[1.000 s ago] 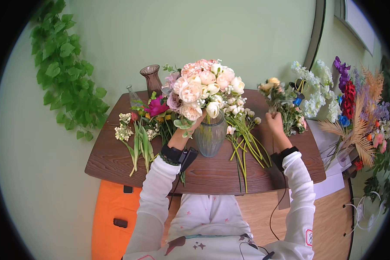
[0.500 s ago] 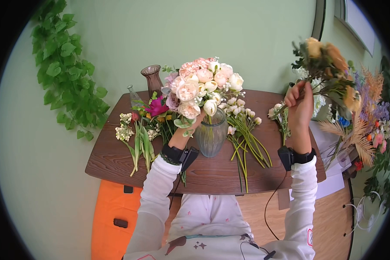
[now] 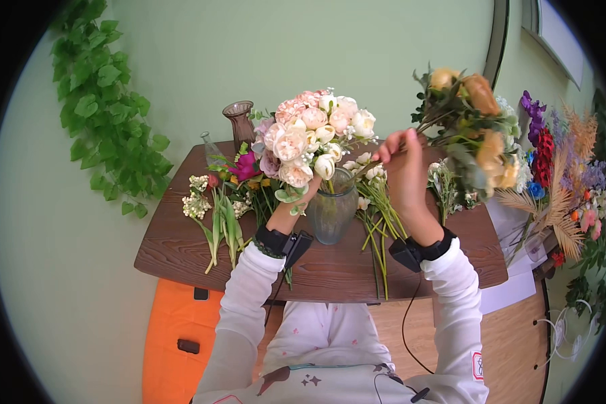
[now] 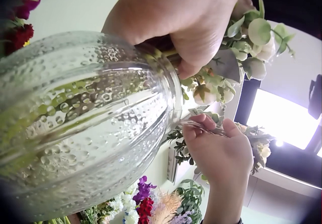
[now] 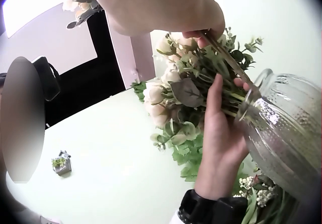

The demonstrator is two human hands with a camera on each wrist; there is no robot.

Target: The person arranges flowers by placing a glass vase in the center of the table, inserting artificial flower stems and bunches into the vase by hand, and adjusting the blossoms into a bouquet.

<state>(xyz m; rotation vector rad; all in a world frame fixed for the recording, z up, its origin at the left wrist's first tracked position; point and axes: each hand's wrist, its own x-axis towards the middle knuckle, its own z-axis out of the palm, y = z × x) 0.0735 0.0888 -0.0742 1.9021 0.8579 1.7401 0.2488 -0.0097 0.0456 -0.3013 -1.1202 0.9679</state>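
A bouquet of pink and white flowers [image 3: 291, 143] leans over the mouth of a ribbed glass vase [image 3: 332, 219], its stems inside. My left hand [image 3: 301, 200] holds these stems just above the rim; in the right wrist view its fingers [image 5: 215, 100] curl round them. To the right of the vase, my right hand [image 3: 407, 178] pinches the thin stems of a yellow and orange flower bunch [image 3: 481, 135], whose heads point right. The right wrist view shows those brown stems [image 5: 226, 57] slanting down to the vase's mouth.
White tulip-like flowers with long green stems [image 3: 384, 222] lie right of the vase, beside small-flowered sprigs [image 3: 443, 192]. Left on the table [image 3: 175, 246] are white-berried stems [image 3: 195, 205] and a magenta flower [image 3: 244, 166]. A tall brown vase [image 3: 239, 124] stands behind.
My right hand lifted the yellow and orange bunch from the table's right side, then brought it left to the vase. My left hand has stayed at the bouquet's stems.
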